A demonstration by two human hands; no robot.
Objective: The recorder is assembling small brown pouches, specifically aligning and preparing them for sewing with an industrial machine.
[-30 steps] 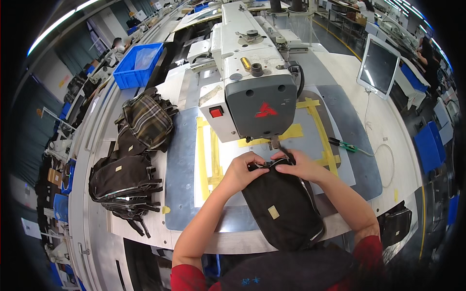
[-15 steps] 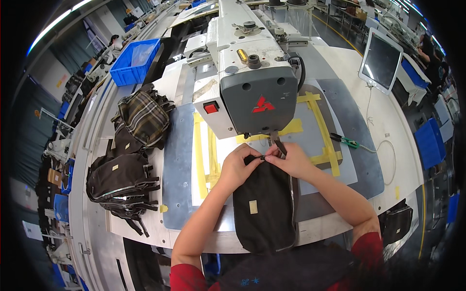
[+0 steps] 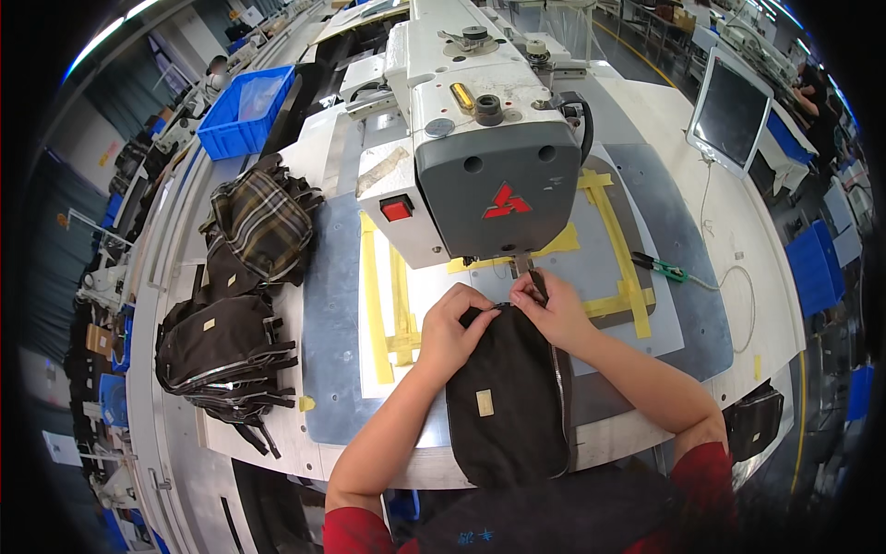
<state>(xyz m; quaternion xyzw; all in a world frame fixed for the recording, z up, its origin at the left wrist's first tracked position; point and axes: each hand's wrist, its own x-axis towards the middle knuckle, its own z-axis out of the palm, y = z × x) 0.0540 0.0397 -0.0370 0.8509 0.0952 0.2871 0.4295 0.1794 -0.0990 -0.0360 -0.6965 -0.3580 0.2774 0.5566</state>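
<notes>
A dark brown fabric bag with a small beige label hangs over the near table edge, its top end under the sewing machine's head. My left hand pinches the bag's top edge between thumb and fingers. Close by on the right, my right hand has its fingers closed round a short dark strap at the bag's top, just below the needle area. The fingertips hide the exact spot where strap and bag meet.
Finished-looking dark backpacks and a plaid one are heaped at left. Green-handled thread snips lie right of yellow tape strips on the plate. A blue crate stands far left, a screen far right.
My right hand has moved slightly away from the left, opening a small gap between their fingertips. The whole view has shifted a little; the bag stays under the machine head.
</notes>
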